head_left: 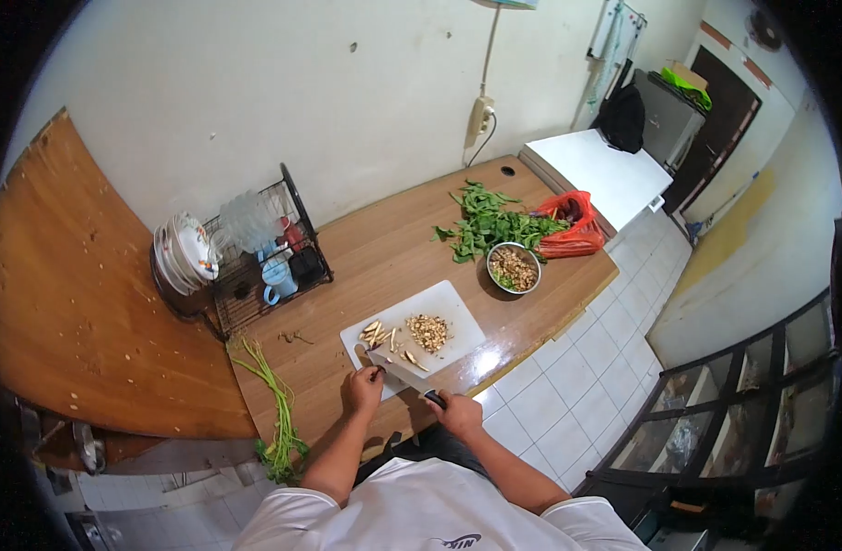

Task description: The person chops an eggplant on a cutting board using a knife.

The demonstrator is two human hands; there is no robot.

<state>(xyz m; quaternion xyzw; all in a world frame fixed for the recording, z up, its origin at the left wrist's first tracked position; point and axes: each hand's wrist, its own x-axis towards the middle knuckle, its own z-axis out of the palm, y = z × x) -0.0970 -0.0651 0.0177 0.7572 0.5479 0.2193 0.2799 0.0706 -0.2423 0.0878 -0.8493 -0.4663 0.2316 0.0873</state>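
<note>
My right hand [459,413] is wrapped round the black handle of a knife [404,374], whose blade lies slanted over the near edge of a white cutting board [453,312]. At the board's near left corner, my left hand [365,387] has its fingers closed by the blade's tip, at something small and dark that I cannot make out. Chopped light-brown pieces [428,333] form a pile on the board. Left of them lie longer pale strips [373,332]. A metal bowl [514,268] beyond the board holds more chopped pieces with some green bits.
Leafy greens [491,220] and a red plastic bag [572,241] lie behind the bowl. A dish rack [272,253] with cups and plates [184,253] stands at the back left. Long green stems [279,404] hang over the wooden table's [366,239] left front edge.
</note>
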